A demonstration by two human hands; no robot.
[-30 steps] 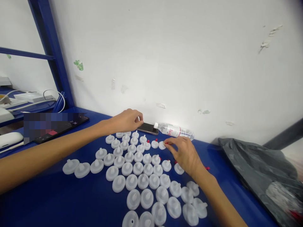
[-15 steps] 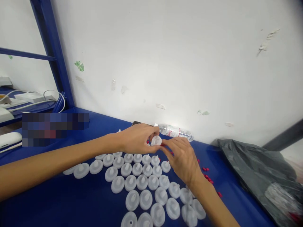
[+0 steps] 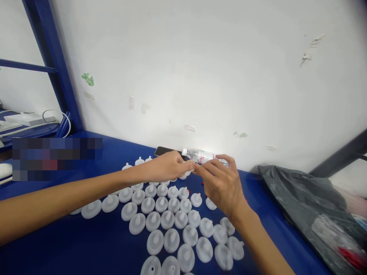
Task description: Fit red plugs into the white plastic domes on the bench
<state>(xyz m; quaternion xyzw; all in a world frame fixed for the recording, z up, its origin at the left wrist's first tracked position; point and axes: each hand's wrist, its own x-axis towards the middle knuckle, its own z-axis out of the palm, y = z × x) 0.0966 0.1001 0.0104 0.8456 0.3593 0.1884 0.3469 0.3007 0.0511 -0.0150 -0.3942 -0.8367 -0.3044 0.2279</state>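
Observation:
Several white round plastic caps [image 3: 168, 219], each with a small stem, lie in rows on the blue table [image 3: 86, 248]. My left hand [image 3: 169, 168] reaches across them and is closed on one white cap [image 3: 187, 172], mostly hidden by the fingers. My right hand [image 3: 222, 183] meets it fingertip to fingertip in a pinch; what it pinches is too small to make out. A few small red pieces [image 3: 203, 183] show on the table beside the right hand.
A clear plastic water bottle [image 3: 200, 156] lies on its side against the white wall, with a dark phone [image 3: 163, 151] beside it. A grey plastic bag [image 3: 312, 206] covers the table's right end. A blue shelf frame [image 3: 51, 61] with cables stands left.
Both hands came together from apart. The left hand picked up a white cap from the table and the right hand pinched at it; the joined hands then rose slightly toward the bottle.

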